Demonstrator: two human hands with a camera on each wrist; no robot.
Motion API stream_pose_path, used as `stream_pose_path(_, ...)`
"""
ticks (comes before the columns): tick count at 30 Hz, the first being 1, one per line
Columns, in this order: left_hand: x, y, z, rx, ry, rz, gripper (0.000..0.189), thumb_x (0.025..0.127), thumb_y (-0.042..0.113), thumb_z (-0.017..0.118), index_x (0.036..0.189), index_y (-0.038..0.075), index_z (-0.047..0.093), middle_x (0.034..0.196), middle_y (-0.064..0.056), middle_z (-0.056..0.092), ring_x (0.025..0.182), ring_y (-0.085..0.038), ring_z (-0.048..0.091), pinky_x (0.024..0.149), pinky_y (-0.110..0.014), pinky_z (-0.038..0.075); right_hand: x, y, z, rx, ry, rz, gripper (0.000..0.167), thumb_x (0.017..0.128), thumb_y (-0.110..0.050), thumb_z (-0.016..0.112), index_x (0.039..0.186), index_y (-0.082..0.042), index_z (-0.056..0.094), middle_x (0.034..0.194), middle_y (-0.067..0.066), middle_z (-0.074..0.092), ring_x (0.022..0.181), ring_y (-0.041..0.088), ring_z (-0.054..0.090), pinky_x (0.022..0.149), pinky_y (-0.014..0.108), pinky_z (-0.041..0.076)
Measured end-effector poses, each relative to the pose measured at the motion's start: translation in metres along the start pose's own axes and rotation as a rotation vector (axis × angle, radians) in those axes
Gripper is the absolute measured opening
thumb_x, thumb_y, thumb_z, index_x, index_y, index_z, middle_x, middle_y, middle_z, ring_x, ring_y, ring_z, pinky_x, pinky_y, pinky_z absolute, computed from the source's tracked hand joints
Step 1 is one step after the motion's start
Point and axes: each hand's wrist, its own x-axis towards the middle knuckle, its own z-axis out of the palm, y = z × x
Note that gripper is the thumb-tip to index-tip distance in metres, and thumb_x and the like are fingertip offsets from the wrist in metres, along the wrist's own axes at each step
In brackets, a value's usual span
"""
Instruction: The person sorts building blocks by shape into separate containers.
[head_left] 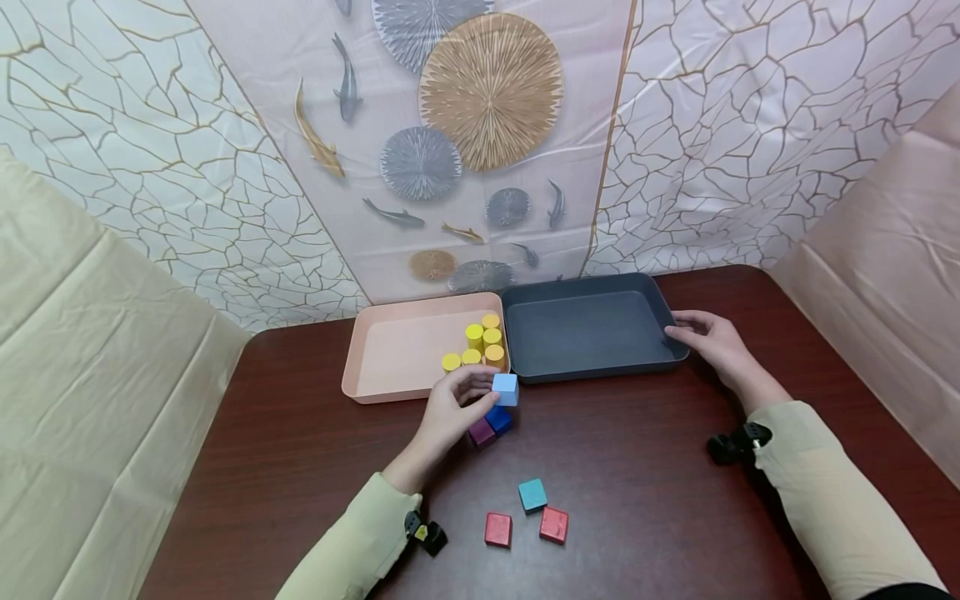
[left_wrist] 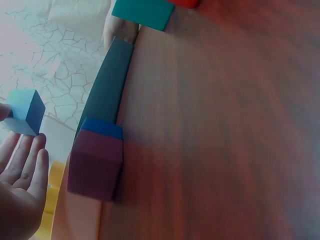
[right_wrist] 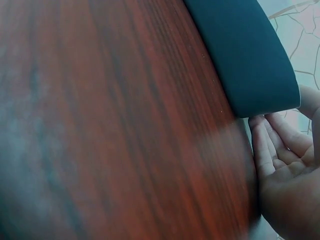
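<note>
My left hand [head_left: 450,406] pinches a light blue cube [head_left: 506,389] between thumb and fingers, raised over the table near the pink tray's front right corner. Below it a dark blue cube [head_left: 498,419] and a purple cube [head_left: 482,432] sit side by side; the purple one [left_wrist: 96,164] looms large in the left wrist view. At the right end of the dark grey tray [head_left: 600,371], my right hand [head_left: 716,343] holds the rim, its thumb over the edge and its fingers against the outer wall [right_wrist: 255,75].
Several yellow cylinders [head_left: 474,336] stand in the right part of the pink tray [head_left: 382,396], which adjoins the dark tray. Nearer me lie a teal cube [head_left: 532,496] and two red cubes, one left [head_left: 498,530] and one right [head_left: 554,526]. Patterned cloth [head_left: 300,208] hangs behind the table.
</note>
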Motion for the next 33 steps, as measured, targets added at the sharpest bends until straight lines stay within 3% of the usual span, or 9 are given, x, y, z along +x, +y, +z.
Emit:
stream_pose_path(5,0.011,0.003,0.008,0.002,0.016,-0.024,0.032,0.098,-0.001,0.072,0.129,-0.005,0.069,0.126,-0.026,0.071,0.11,-0.022,0.07,0.099,-0.022,0.058,0.001,0.001,-0.001,-0.013,-0.006,0.001,0.063,0.107,-0.029,0.065,0.153,0.011,0.047,0.133,0.022,0.061,0.084,-0.015,0.059,0.075,0.007,0.05)
stream_pose_path(7,0.016,0.005,0.011,0.006,0.014,-0.026,0.031,0.097,-0.001,0.073,0.129,-0.004,0.07,0.125,-0.025,0.072,0.111,-0.027,0.071,0.1,-0.026,0.06,0.001,0.002,-0.001,-0.016,-0.007,0.0,0.063,0.107,-0.029,0.065,0.153,0.011,0.047,0.136,0.024,0.06,0.084,-0.016,0.059,0.075,0.007,0.05)
stream_pose_path(14,0.036,0.013,0.02,0.031,0.012,-0.024,0.032,0.097,0.0,0.075,0.128,-0.004,0.07,0.125,-0.025,0.072,0.115,-0.036,0.07,0.106,-0.046,0.059,0.001,0.002,0.0,-0.018,-0.001,0.003,0.064,0.106,-0.03,0.066,0.153,0.009,0.048,0.124,0.007,0.063,0.084,-0.014,0.06,0.076,0.007,0.051)
stream_pose_path(24,0.061,0.023,0.035,0.085,-0.049,-0.036,0.032,0.096,0.001,0.075,0.127,-0.002,0.07,0.127,-0.025,0.073,0.12,-0.037,0.07,0.107,-0.045,0.058,0.001,0.003,0.0,0.016,-0.007,-0.006,0.065,0.106,-0.031,0.067,0.152,0.01,0.049,0.104,-0.023,0.062,0.084,-0.013,0.062,0.076,0.008,0.052)
stream_pose_path(29,0.073,0.024,0.046,0.105,-0.064,-0.06,0.032,0.095,0.0,0.076,0.126,-0.002,0.07,0.128,-0.024,0.073,0.121,-0.036,0.072,0.106,-0.042,0.059,0.001,0.002,-0.001,0.014,-0.006,-0.003,0.065,0.106,-0.032,0.067,0.153,0.009,0.048,0.104,-0.023,0.06,0.085,-0.014,0.061,0.076,0.008,0.052)
stream_pose_path(33,0.081,0.024,0.055,0.134,-0.064,-0.089,0.03,0.095,0.0,0.077,0.125,-0.001,0.071,0.127,-0.023,0.074,0.12,-0.035,0.073,0.102,-0.036,0.061,0.002,0.003,0.0,-0.001,-0.004,0.001,0.064,0.106,-0.03,0.066,0.153,0.009,0.048,0.109,-0.016,0.06,0.086,-0.014,0.06,0.076,0.008,0.051)
